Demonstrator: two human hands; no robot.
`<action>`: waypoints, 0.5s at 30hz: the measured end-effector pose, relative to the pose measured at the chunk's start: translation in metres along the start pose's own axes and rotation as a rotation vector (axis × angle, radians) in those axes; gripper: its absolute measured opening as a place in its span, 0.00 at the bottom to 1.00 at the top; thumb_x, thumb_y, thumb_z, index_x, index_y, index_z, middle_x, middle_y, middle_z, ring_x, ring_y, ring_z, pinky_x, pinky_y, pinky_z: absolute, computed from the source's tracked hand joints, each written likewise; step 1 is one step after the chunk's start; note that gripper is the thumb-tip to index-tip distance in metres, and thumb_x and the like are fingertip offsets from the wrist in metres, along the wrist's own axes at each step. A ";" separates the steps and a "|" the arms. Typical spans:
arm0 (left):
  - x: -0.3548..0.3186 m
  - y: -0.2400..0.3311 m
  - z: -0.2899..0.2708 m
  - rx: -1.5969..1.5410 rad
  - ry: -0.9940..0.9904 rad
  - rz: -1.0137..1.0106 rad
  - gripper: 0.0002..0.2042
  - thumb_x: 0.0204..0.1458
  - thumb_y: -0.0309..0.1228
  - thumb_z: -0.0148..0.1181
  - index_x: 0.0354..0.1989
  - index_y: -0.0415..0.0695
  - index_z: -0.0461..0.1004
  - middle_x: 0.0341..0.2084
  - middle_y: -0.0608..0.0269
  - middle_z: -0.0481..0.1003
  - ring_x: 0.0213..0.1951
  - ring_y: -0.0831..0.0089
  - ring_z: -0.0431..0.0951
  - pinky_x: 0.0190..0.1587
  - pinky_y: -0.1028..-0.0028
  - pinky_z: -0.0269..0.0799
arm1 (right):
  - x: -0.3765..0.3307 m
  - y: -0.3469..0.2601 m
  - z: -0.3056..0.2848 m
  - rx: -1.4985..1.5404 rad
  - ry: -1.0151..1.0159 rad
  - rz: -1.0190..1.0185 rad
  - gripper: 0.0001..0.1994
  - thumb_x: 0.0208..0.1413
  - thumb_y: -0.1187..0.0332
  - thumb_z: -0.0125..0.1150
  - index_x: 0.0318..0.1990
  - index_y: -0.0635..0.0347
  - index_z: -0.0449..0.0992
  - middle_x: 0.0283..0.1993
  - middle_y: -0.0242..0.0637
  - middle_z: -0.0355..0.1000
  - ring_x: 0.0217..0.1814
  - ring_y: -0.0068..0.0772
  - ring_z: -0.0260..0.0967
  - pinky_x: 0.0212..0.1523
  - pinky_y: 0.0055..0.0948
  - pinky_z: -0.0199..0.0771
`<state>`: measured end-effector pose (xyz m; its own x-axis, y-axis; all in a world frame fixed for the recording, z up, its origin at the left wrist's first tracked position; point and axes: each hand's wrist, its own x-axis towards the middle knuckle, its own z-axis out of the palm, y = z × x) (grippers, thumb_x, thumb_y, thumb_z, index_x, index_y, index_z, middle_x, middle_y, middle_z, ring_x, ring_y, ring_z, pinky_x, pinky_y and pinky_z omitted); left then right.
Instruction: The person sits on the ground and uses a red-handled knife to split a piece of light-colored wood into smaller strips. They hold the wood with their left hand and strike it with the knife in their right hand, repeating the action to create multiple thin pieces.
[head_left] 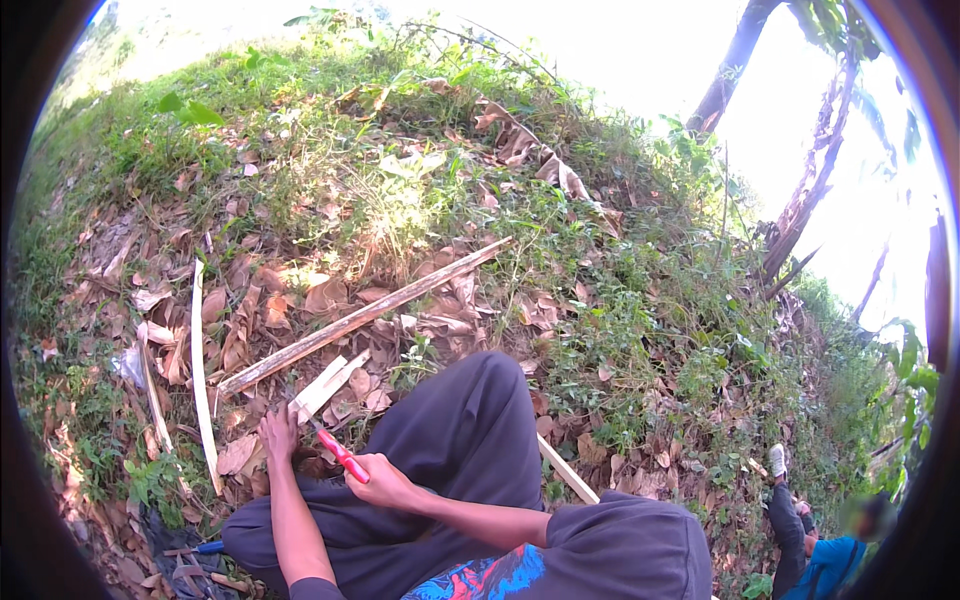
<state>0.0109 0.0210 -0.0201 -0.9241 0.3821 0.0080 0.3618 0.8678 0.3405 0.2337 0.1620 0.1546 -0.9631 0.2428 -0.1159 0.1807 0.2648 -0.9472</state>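
The person is sitting on the leafy ground, and the right hand (385, 483) is gripping a red-handled knife (340, 455), fingers closed round the handle, blade pointing up and to the left. The left hand (278, 432) is pressing down with curled fingers just beyond the blade tip; what it grips I cannot tell. A short split bamboo piece (328, 383) is lying just ahead of that hand, its long axis running away up-right, nearer the left hand than the right.
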 end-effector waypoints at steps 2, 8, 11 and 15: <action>0.003 -0.005 0.001 0.003 0.026 0.005 0.22 0.61 0.47 0.49 0.61 0.54 0.69 0.45 0.46 0.73 0.50 0.48 0.71 0.54 0.50 0.63 | 0.002 -0.004 -0.002 0.008 0.001 0.002 0.10 0.55 0.69 0.54 0.27 0.70 0.67 0.17 0.45 0.60 0.20 0.29 0.56 0.26 0.40 0.63; 0.000 -0.004 0.002 -0.008 0.070 0.025 0.21 0.59 0.46 0.53 0.59 0.52 0.70 0.44 0.48 0.73 0.49 0.49 0.72 0.52 0.51 0.65 | 0.004 0.001 -0.008 0.006 -0.018 0.036 0.12 0.54 0.68 0.55 0.27 0.70 0.66 0.17 0.42 0.59 0.21 0.26 0.56 0.26 0.40 0.62; 0.001 -0.002 0.001 -0.012 0.080 0.035 0.21 0.58 0.46 0.55 0.58 0.52 0.71 0.43 0.49 0.74 0.48 0.49 0.72 0.52 0.51 0.65 | 0.004 0.003 -0.008 0.007 -0.015 0.054 0.13 0.54 0.67 0.55 0.27 0.70 0.66 0.17 0.42 0.59 0.21 0.27 0.56 0.26 0.40 0.62; -0.001 0.001 -0.001 -0.002 0.070 0.036 0.21 0.58 0.45 0.55 0.58 0.52 0.71 0.43 0.48 0.73 0.48 0.49 0.72 0.51 0.52 0.65 | 0.004 0.004 -0.007 0.016 -0.026 0.088 0.13 0.54 0.67 0.56 0.27 0.70 0.65 0.17 0.42 0.58 0.21 0.26 0.55 0.26 0.40 0.62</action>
<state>0.0122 0.0210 -0.0187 -0.9167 0.3903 0.0860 0.3952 0.8531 0.3406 0.2317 0.1711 0.1521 -0.9486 0.2402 -0.2062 0.2617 0.2288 -0.9376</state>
